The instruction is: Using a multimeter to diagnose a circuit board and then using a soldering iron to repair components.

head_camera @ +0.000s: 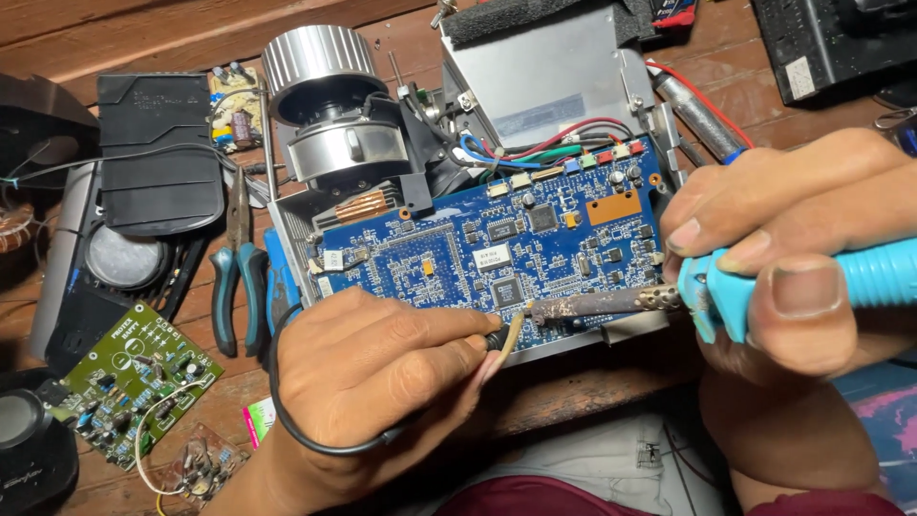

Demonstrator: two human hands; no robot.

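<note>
Blue board: blue circuit board (497,253), flat and glossy, dense with small black chips and silvery solder dots, seated in an opened metal chassis (544,76) on the wooden counter (573,382).
Iron: soldering iron (611,304), with a crusted, brownish metal shaft and a smooth turquoise plastic handle; its tip meets the board's near edge.
Right hand: right hand (793,258), fingers (707,229) closed around the turquoise handle, thumb pressed on top, just right of the board.
Wire: pale solder wire (511,336), thin and slightly bent, its end touching the iron's tip at the board's edge.
Left hand: left hand (382,368), fingers (430,330) pinched shut on the pale wire together with a black cable (287,420) that loops under the wrist; the hand lies just below the board.
Behind the board: ribbed cylindrical metal fan (315,62) with copper fins beside it; red, green and blue leads run to small connectors.
Left side: pliers (237,277) with teal rubber grips, lying near the chassis.
Far left: green circuit board (138,382), matte, studded with small components, well apart from the hands.
</note>
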